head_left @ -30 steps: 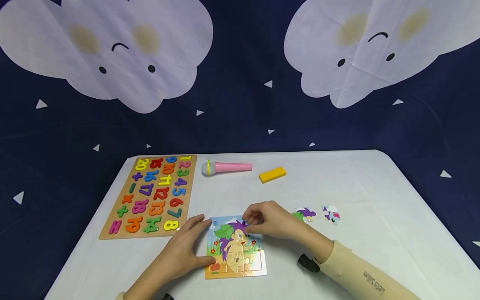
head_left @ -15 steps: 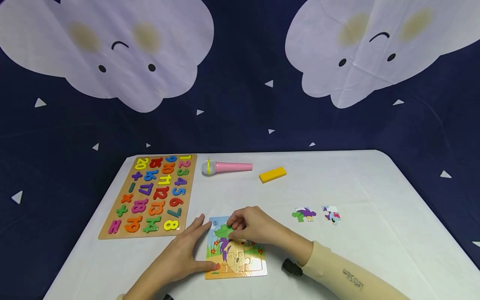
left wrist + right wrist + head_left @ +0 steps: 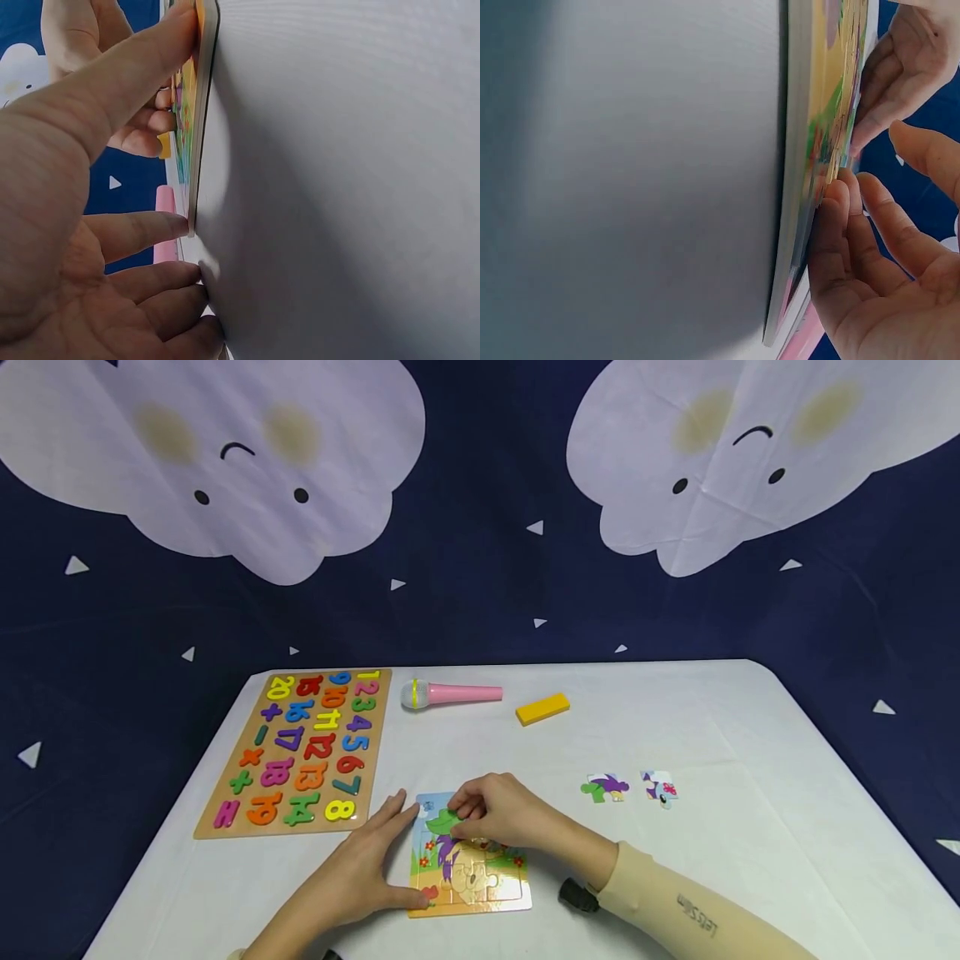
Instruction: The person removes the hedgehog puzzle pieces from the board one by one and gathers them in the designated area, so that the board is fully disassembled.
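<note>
Head view first: what are the hands doing?

The left hand (image 3: 367, 864) has its fingers spread, thumb pressing the hedgehog puzzle (image 3: 472, 887) near its close corner, forefinger at the far end of the same edge. The right hand (image 3: 501, 810) leans over the top half, fingers loosely bent; from the right wrist its thumb stands apart from the fingertips, and I see no piece between them.

So the puzzle sits where?

Between the two hands, flat, its left side along the left hand. It is nearly square, so no long axis to speak of.

Which relation counts most?

I'd judge the sideways one: a purple-and-green piece (image 3: 615, 786) lies well to the right hand's right, and a flowered piece (image 3: 661, 789) just past that. The right hand is nearer to both, the left on the far side of the puzzle.

And farther out?

Ahead of the right hand, a yellow block (image 3: 542, 709) and a pink microphone (image 3: 465, 694); beyond the left hand's fingers, leftward, a number board (image 3: 292, 789).
</note>
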The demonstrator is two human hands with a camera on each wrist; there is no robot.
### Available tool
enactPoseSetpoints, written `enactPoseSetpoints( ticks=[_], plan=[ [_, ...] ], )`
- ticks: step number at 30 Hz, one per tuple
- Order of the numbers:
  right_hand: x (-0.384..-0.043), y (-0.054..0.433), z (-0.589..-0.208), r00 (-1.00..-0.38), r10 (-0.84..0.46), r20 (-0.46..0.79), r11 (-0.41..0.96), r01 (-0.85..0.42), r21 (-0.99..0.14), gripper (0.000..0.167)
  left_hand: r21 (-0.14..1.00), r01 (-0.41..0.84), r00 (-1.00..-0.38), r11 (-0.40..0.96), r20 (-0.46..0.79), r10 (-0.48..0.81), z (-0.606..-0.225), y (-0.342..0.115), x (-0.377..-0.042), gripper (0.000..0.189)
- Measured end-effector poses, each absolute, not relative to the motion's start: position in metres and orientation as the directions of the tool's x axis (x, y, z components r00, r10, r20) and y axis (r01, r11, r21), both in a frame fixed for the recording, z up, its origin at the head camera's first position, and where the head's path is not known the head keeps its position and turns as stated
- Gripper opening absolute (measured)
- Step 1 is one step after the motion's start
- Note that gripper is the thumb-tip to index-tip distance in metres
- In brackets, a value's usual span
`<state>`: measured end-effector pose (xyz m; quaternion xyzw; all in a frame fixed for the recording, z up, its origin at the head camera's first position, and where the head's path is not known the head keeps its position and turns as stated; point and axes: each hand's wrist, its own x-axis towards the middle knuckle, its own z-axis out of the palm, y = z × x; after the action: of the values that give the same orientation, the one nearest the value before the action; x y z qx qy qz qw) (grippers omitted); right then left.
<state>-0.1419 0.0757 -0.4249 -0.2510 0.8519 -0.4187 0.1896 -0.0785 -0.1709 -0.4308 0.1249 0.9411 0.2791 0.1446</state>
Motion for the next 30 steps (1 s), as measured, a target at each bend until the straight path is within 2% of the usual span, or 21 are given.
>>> enactPoseSetpoints(
  ticks=[11,18,30],
  plan=[
    [-0.141,0.072,-0.424,-0.811,-0.574,-0.116,0.532,-0.262,-0.806,0.024,0.556,0.14,-0.931,0.819,-0.207,0.3,-0.43,-0.171,-0.077,0.117],
    [-0.141,0.068,-0.425,-0.844,-0.525,-0.112,0.55,-0.236,-0.801,0.022,0.555,0.148,-0.932,0.818,-0.199,0.304,-0.431,-0.172,-0.077,0.115],
    [-0.139,0.055,-0.424,-0.862,-0.477,-0.172,0.567,-0.152,-0.809,0.024,0.546,0.185,-0.942,0.817,-0.137,0.305,-0.433,-0.171,-0.079,0.092]
  ],
)
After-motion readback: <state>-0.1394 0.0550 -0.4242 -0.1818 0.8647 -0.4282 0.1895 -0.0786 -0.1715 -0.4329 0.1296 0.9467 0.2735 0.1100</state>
